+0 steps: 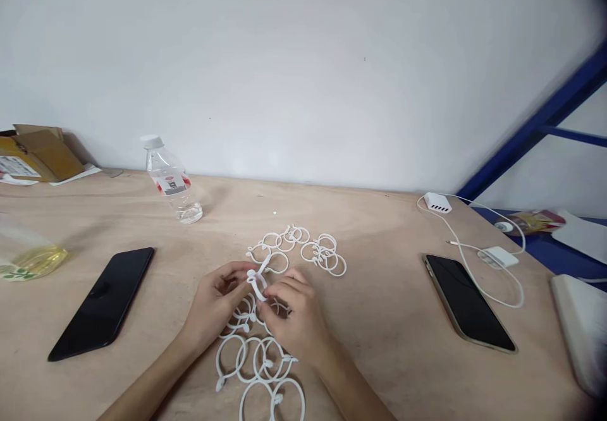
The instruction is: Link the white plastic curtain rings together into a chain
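Between my hands, above the table, is a white plastic ring (258, 288) with a small clasp, like a curtain ring. My left hand (220, 301) pinches it near the clasp on its left side. The fingers of my right hand (296, 310) are closed on its lower right part. Several similar white rings (256, 351) lie overlapping on the table below my hands, partly hidden by them. Beyond my fingers more loose rings (272, 241) are spread out, with a small cluster of rings (327, 255) to the right.
A clear water bottle (173, 184) stands at the back left, near a cardboard box (42, 152). One black phone (104, 304) lies left, another phone (467, 301) right. A white charger (437, 203) with cables lies behind the right phone. A container of yellow liquid (33, 262) is far left.
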{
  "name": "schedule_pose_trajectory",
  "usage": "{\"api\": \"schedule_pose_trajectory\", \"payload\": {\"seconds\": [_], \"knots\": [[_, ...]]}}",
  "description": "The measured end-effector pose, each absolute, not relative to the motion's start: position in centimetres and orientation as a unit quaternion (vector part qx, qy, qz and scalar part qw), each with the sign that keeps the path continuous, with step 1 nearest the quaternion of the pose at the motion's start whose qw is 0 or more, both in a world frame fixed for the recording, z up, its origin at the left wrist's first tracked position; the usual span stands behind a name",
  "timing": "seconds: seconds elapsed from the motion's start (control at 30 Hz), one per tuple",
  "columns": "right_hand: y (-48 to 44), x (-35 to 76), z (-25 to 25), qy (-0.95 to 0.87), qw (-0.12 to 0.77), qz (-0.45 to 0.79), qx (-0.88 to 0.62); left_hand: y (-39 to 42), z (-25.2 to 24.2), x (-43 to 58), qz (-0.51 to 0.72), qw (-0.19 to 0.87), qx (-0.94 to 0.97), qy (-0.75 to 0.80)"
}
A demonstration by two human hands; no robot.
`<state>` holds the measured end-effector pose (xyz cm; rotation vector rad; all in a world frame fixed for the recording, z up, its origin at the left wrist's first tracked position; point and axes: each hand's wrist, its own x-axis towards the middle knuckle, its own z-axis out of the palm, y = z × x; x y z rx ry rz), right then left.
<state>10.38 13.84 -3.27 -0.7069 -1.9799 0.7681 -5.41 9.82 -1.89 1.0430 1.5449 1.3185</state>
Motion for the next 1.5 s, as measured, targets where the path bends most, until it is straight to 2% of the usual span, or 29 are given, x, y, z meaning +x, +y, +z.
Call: {"api": "schedule_pose_trajectory", "payload": {"seconds": [0.1,0.3,0.5,0.6,0.87,1.0,1.2,1.33,1.5], "knots": [[13.6,10.5,-3.4,-0.819,0.417,0.285,-0.271,9.8,-1.9,-5.2,0.530,0.377,0.429,0.626],[13.5,10.8,-3.0,-0.812,0.412,0.325,-0.256,9.5,-2.5,-5.1,0.518,0.286,0.497,0.635],[13.8,11.0,-2.8,-0.778,0.411,0.392,-0.268,9.4,-2.1,-5.3,0.477,0.100,0.594,0.640],[14.1,11.0,-2.9,-0.735,0.412,0.437,-0.315,9.6,-1.8,-5.7,0.464,0.053,0.606,0.644],[14.3,10.9,-3.0,-0.687,0.398,0.511,-0.328,9.4,-1.8,-5.2,0.471,0.112,0.682,0.549],[14.4,11.3,-3.0,-0.665,0.418,0.530,-0.320,9.3,-1.4,-5.2,0.423,0.130,0.694,0.568],[14.3,11.1,-2.9,-0.659,0.424,0.544,-0.300,9.2,-1.0,-5.2,0.352,0.219,0.725,0.550],[14.4,10.9,-2.9,-0.634,0.447,0.536,-0.334,9.0,-1.1,-4.9,0.334,0.228,0.708,0.579],[14.4,10.8,-2.8,-0.616,0.430,0.566,-0.341,9.0,-0.7,-4.7,0.322,0.241,0.713,0.574]]}}
